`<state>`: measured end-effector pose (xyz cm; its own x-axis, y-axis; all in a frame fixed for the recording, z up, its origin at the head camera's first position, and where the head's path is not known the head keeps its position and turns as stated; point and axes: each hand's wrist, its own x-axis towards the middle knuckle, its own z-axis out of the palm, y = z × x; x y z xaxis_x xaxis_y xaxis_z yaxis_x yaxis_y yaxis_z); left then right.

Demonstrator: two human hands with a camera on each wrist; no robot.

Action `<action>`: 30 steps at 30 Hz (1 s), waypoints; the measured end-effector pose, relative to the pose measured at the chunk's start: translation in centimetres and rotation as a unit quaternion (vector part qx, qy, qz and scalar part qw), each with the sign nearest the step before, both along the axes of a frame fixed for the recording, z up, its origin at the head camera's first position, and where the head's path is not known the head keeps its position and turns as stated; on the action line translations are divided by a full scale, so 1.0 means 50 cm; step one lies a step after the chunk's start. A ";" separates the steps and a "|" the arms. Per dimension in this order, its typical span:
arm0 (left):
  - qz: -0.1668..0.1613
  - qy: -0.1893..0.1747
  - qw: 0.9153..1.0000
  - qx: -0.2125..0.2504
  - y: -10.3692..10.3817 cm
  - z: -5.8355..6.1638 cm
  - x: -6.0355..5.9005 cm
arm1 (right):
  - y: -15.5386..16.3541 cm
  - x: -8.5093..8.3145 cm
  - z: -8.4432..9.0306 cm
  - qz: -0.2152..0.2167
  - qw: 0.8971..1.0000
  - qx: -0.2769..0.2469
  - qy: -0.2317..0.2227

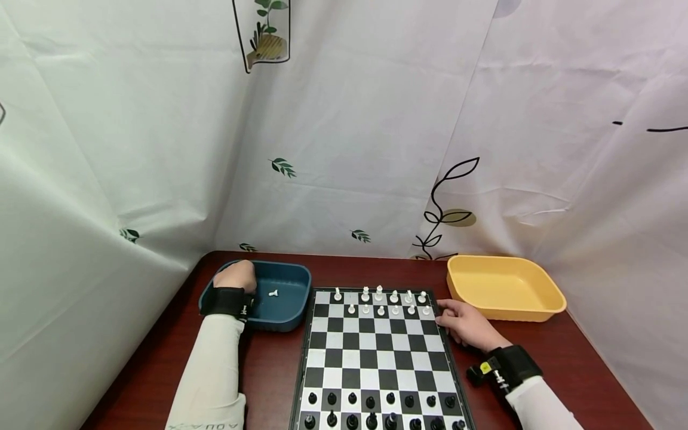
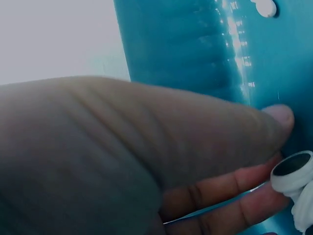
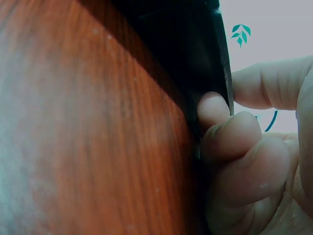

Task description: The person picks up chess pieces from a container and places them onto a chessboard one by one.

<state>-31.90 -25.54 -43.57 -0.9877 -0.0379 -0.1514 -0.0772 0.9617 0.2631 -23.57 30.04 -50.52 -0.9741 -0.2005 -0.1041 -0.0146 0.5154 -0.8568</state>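
Note:
My left hand reaches down into a blue plastic tray, its fingertips hidden in the head view. The left wrist view shows the thumb and two fingers extended, fingertips right at a white chess piece lying with its dark underside toward the camera. Another white chess piece lies on the tray floor. My right hand holds the chessboard by its right edge near the far corner, thumb over the top and fingers curled against the black side.
White pieces stand in two rows at the board's far end; black pieces line the near end. A yellow tray sits at the back right of the dark red wooden table. White patterned cloth hangs behind.

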 end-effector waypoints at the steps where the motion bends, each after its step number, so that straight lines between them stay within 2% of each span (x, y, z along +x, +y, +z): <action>1: -0.006 -0.002 1.000 0.004 0.000 0.001 0.000 | 0.000 0.000 0.000 0.001 1.000 0.000 -0.001; 7: -0.051 0.014 0.998 0.028 0.016 0.007 0.006 | 0.001 0.000 -0.001 0.001 1.000 0.002 -0.002; 12: -0.076 0.016 0.995 0.057 0.034 0.013 0.016 | 0.001 0.000 0.000 0.000 1.000 0.002 -0.001; 17: -0.086 0.010 0.994 0.072 0.040 0.009 0.011 | 0.000 0.000 0.001 0.002 1.000 0.000 -0.002; 22: -0.093 0.007 0.993 0.077 0.043 -0.005 -0.002 | 0.000 0.000 0.002 0.003 1.000 0.000 -0.003; 30: -0.112 0.017 0.992 0.063 0.054 -0.015 -0.005 | 0.001 0.001 0.002 -0.003 1.000 0.006 -0.001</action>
<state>-32.14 -22.84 -44.32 -0.9738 0.2007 -0.1072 0.1463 0.9132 0.3804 -23.54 30.07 -50.43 -0.9750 -0.1944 -0.1081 -0.0104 0.5255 -0.8507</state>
